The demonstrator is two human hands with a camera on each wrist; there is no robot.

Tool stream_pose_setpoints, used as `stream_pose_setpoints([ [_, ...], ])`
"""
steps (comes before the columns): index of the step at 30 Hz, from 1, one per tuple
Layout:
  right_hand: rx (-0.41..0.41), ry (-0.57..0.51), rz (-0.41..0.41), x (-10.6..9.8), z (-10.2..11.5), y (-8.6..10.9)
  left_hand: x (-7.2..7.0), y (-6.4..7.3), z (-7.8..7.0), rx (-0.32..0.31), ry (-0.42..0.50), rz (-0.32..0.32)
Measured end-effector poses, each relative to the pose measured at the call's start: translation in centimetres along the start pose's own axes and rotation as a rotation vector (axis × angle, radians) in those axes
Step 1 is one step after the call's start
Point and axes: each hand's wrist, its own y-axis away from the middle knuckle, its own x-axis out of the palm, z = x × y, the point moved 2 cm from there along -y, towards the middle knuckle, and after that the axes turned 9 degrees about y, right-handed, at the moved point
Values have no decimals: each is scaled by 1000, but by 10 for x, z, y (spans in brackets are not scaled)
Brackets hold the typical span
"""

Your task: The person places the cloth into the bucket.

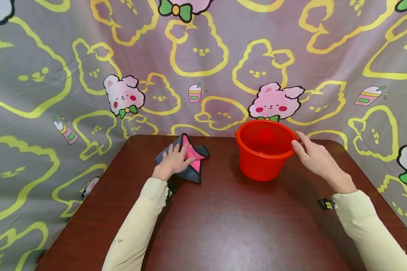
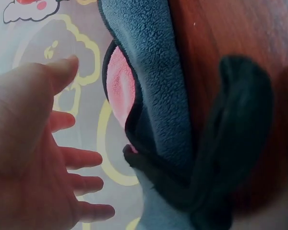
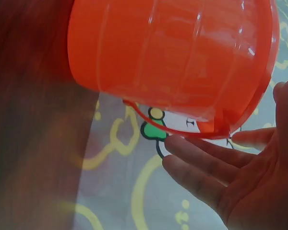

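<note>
A grey-blue cloth with a pink side and dark edging [image 1: 195,171] lies rumpled at the back left of the table. Over it my left hand [image 1: 173,160] hovers with fingers spread; the left wrist view shows the hand [image 2: 29,158] apart from the cloth [image 2: 153,72], holding nothing. A red plastic bucket [image 1: 262,165] stands to the right, its opening facing up. Beside its right rim is my right hand [image 1: 317,158], fingers extended. In the right wrist view those fingers [image 3: 201,160] are close to the bucket's thin handle [image 3: 182,133]; whether they touch it I cannot tell.
Both things are on a dark reddish-brown table [image 1: 224,226], near its back edge. A grey curtain [image 1: 217,49] with yellow outlines and cartoon rabbits hangs behind and along the sides. A black strap piece [image 1: 326,204] sits at the right wrist.
</note>
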Motion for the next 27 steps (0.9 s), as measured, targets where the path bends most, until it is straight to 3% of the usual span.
stream_pose_setpoints([
  [13, 62, -221, 11, 15, 7, -3, 17, -1, 6, -82, 5, 79],
  [22, 37, -323, 14, 19, 9, -9, 13, 5, 12, -23, -83, 96],
  [27, 38, -362, 16, 22, 8, -9, 8, 7, 20, -68, -52, 125],
])
